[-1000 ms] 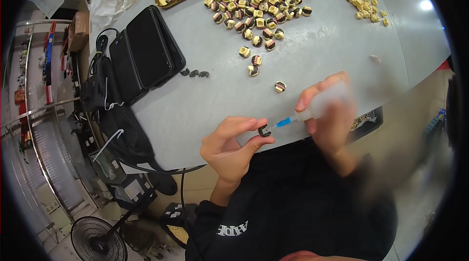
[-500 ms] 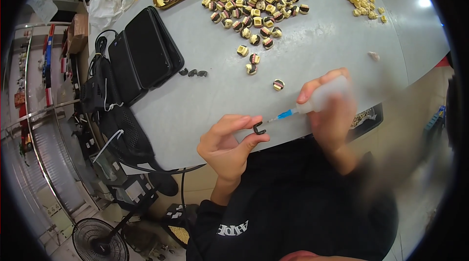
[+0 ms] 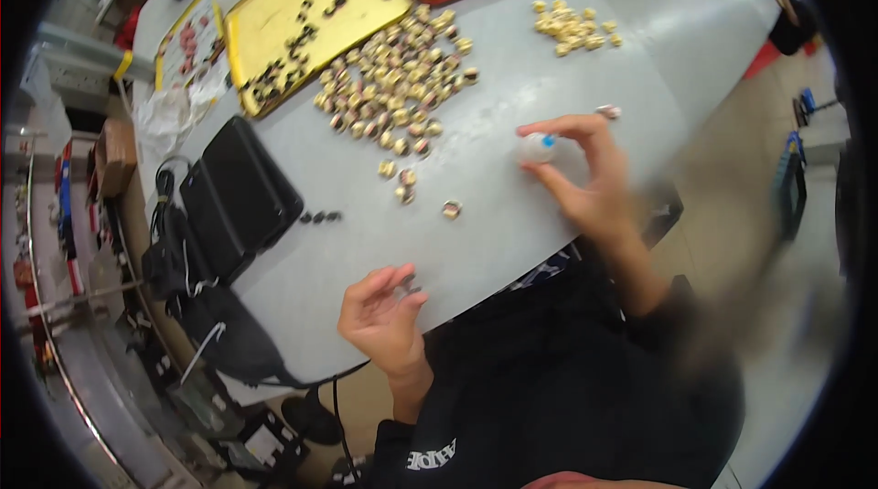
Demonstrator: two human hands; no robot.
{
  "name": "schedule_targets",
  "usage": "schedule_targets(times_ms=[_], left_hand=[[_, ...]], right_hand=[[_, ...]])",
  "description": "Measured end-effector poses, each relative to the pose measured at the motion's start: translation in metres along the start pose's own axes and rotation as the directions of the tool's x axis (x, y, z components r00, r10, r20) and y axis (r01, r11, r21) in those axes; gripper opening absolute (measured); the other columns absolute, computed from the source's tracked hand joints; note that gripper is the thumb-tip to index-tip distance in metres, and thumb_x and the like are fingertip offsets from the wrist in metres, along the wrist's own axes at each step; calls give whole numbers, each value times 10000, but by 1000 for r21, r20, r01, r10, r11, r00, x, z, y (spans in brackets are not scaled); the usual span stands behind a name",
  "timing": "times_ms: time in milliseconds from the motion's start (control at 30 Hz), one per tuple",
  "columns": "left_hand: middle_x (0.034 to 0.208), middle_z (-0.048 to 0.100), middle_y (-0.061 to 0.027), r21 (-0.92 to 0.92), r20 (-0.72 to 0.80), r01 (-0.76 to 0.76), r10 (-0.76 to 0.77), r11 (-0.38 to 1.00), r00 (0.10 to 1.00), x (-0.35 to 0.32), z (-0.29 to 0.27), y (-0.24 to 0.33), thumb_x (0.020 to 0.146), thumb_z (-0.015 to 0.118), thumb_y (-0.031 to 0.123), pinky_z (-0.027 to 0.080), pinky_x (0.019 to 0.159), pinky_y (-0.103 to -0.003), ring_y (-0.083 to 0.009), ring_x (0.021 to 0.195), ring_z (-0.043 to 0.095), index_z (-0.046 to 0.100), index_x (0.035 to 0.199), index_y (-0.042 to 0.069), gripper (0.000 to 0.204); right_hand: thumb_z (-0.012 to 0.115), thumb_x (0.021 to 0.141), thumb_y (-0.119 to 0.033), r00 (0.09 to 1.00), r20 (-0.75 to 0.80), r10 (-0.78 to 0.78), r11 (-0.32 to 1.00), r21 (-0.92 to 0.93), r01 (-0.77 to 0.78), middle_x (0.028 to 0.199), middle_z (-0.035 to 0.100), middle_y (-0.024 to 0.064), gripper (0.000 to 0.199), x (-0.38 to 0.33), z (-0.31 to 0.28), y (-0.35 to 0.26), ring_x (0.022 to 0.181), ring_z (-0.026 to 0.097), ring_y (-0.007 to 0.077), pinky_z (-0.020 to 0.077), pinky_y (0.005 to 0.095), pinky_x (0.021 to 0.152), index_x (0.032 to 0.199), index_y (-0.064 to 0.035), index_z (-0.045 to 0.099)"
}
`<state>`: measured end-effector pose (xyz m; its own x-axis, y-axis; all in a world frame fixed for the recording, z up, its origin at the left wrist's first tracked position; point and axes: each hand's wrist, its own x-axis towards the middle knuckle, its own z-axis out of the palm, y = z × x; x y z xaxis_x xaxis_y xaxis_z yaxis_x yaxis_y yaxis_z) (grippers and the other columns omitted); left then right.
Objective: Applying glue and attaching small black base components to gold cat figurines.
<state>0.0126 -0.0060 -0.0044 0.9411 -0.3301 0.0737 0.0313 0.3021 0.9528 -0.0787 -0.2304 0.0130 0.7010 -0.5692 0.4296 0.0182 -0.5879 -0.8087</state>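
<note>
Since the earlier frame: hands moved well apart; nozzle, then near the dark piece, now clear of it. The view has swung too, bringing more of the yellow rectangular tray point(image 3: 274, 32) into the upper left.

Left hand point(image 3: 387, 317), lower centre: thumb and index finger pinch a small dark curved piece point(image 3: 409, 286), blurred; which way its gap faces, cannot tell.

Right hand point(image 3: 590, 176), right of centre: thumb and fingers grip a translucent white squeeze bottle point(image 3: 535, 152) with a blue nozzle point(image 3: 548, 140).

Key relation: bottle lies up and right of the piece, bare grey bench point(image 3: 485, 256) between. Its long axis appears nearly end-on to the camera; earlier the nozzle aimed left, toward the piece. Left hand remains the nearer to the piece.
</note>
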Motion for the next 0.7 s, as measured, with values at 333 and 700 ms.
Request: schedule_targets(times_ms=[333, 700], left_hand=[[904, 596, -117, 3, 8, -34, 34, 999, 999, 0, 0, -1, 622, 800, 10, 490, 779, -329, -247, 841, 629, 569, 963, -39, 415], [895, 598, -125, -5, 67, -62, 62, 998, 996, 1, 4, -2, 625, 780, -36, 489, 780, -331, -241, 832, 619, 568, 966, -38, 401]], right_hand=[[643, 762, 1, 967, -182, 178, 971, -126, -203, 985, 602, 89, 200, 19, -40, 14, 869, 575, 176, 475, 290, 751, 950, -13, 578], [621, 778, 6, 1000, -20, -17, 773, -634, 1, 919, 585, 105, 126, 72, -85, 67, 856, 579, 204, 472, 325, 752, 900, -11, 594]])
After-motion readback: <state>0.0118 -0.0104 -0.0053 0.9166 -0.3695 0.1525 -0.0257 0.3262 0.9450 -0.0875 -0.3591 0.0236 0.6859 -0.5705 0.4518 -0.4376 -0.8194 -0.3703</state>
